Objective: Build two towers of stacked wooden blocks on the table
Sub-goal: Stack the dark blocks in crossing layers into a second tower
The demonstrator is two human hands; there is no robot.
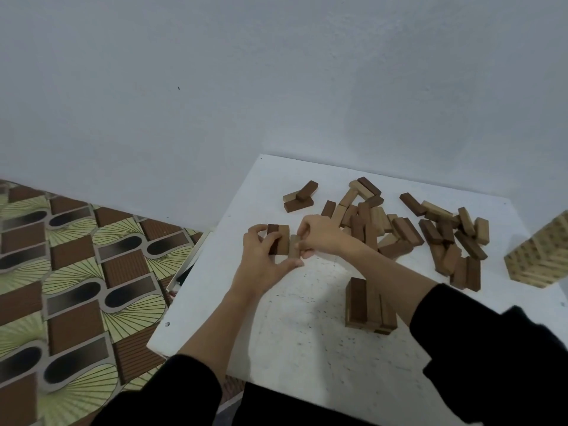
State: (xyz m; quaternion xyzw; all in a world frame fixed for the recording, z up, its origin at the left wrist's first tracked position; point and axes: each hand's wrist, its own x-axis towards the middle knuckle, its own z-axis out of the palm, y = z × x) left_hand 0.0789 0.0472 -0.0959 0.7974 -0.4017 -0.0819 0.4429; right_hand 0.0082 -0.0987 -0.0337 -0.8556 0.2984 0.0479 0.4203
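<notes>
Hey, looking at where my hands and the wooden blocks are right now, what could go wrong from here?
1. The left hand and right hand crowd the small row of brown and tan wooden blocks near the white table's left edge; a nudge might push one off.
2. The right forearm passes close over the short stacked tower of wooden blocks; drawing back could clip it.

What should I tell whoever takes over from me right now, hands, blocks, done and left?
Left hand holds the two-block row near the table's left edge. Right hand pinches a light block, setting it beside that row. First tower stands low at centre front. Loose pile lies behind, patterned box at right. Done: one base started, second base's layer nearly full. Left: stack both towers up.
</notes>
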